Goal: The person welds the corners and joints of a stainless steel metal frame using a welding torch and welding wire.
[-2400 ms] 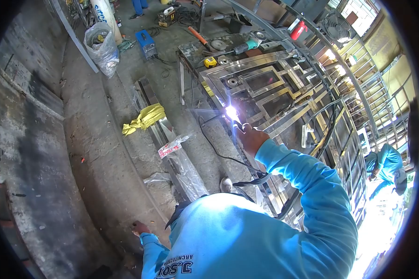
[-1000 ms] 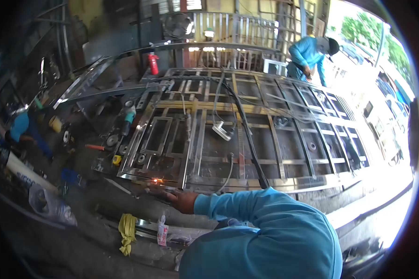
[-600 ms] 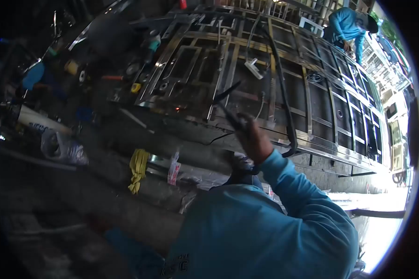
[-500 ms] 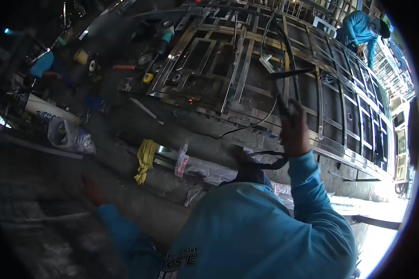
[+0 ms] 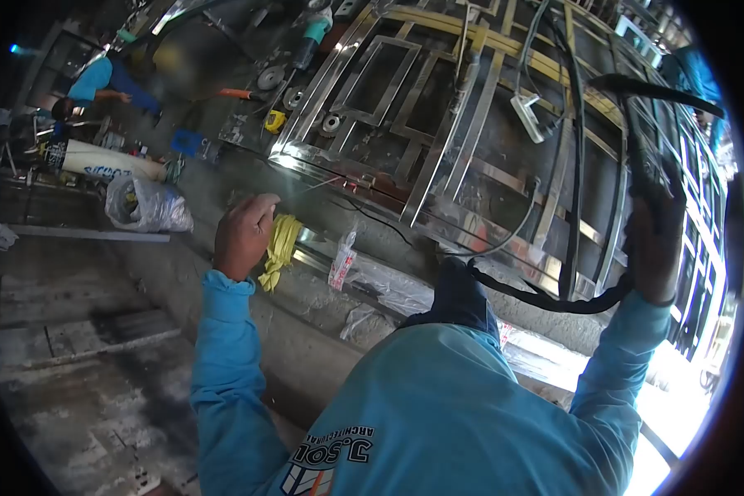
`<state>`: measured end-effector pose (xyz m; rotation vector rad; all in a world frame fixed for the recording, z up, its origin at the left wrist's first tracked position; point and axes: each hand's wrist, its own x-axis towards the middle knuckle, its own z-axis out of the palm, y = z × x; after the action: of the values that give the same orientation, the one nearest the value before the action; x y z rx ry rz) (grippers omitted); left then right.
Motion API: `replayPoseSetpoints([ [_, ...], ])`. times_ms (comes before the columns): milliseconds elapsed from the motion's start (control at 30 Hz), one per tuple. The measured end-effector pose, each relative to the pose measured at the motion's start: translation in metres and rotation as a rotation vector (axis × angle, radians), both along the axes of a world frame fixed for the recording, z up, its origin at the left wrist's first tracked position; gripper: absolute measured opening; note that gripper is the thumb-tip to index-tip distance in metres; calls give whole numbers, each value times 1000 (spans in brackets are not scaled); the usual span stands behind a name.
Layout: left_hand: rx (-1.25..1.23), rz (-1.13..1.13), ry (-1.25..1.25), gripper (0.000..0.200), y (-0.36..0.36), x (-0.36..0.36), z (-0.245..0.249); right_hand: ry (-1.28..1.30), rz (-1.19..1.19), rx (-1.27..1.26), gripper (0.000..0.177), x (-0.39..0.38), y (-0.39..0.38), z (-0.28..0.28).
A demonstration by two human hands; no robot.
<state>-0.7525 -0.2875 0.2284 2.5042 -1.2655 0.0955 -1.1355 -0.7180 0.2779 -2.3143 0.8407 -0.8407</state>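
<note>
The metal frame (image 5: 431, 169) is cut off at the top and dissolves rightward into shadow. A black cable (image 5: 587, 306) loops up to the right grip (image 5: 657, 236), which overlaps the frame in view, its shadowed fingers closed around a dark handle (image 5: 639, 153). The left grip (image 5: 244, 236) curls near the frame's corner; whether it holds anything, I cannot tell. Yellow cloth (image 5: 282, 248) shows just beside it.

Over there the arms (image 5: 230, 355) stand well apart, the left hand (image 5: 244, 236) loosely curled in front, the right hand (image 5: 660, 240) closed in a grip
</note>
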Motion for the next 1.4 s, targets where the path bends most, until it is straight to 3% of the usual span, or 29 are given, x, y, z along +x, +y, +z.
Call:
replayPoseSetpoints([
  [100,-80,171,94,19,-16,1,-7,-106,191,233,58,52,-12,-32],
  [167,-151,334,179,19,-15,-9,-11,85,210,427,60,84,-13,-37],
  [300,-382,703,313,18,-13,-50,-11,86,471,576,59,132,-17,-74],
  [367,-520,857,354,17,-20,-69,16,124,560,591,59,144,-18,-93],
  [433,-464,893,58,16,-26,-71,60,147,661,601,58,159,-11,-92],
  [500,-602,1130,35,19,-27,-66,112,72,752,606,58,171,-11,-101],
  [567,-615,1126,-11,20,-21,-66,158,62,778,591,58,175,-11,-105],
  [667,-1174,1021,279,19,-8,-54,190,69,788,665,60,177,-16,-101],
  [767,-1352,998,568,19,3,-44,185,62,755,712,61,167,-22,-102],
  [900,-1415,929,758,14,22,-17,165,108,640,723,61,137,-38,-97],
  [1000,-1493,1018,726,18,-2,5,163,139,482,902,62,115,-58,-73],
  [1067,-1531,1016,730,18,-14,17,162,106,394,880,63,95,-74,-69],
  [1100,-1537,1001,753,18,-17,23,158,32,382,812,63,82,-86,-72],
  [1167,-1550,967,798,16,-20,32,150,68,391,404,57,67,-111,-50],
  [1267,-1566,793,990,14,-41,35,134,329,360,-91,54,12,-210,-40],
  [1400,-1333,867,1090,27,-110,6,79,251,74,40,55,12,-222,18],
])
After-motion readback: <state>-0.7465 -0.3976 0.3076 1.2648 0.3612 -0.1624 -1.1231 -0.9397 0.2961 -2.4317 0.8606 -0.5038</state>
